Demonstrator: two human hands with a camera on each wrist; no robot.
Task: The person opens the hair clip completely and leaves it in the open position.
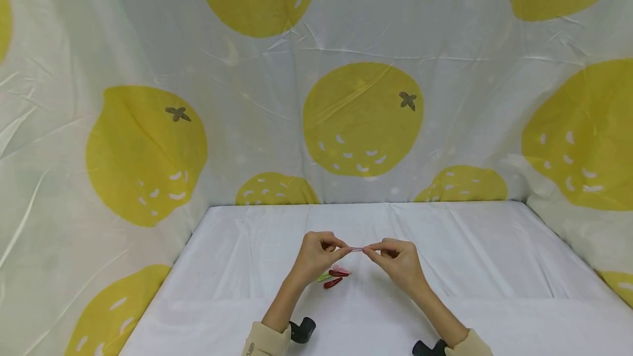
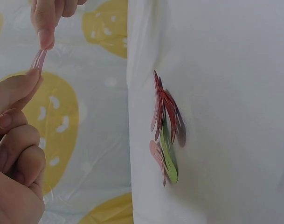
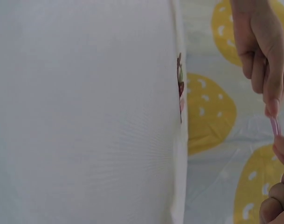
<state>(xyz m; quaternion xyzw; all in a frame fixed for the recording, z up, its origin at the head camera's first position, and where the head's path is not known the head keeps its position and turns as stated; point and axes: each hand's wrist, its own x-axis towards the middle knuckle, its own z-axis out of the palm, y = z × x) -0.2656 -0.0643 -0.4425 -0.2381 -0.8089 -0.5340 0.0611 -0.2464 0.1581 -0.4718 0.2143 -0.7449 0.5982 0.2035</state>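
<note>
Between my two hands, a pale pink snap hair clip is held up above the table, one end in each hand. My left hand pinches one end between thumb and forefinger; my right hand pinches the other the same way. The fingertips cover both ends, so just the clip's slim middle shows. Lower down, a small pile of hair clips lies on the white cloth near my left hand: dark red clips, a light green clip and a pink clip, partly overlapping.
White cloth covers the table. Behind it and at the sides hangs a curtain printed with large yellow lemons. Black wrist cameras sit by both beige sleeves.
</note>
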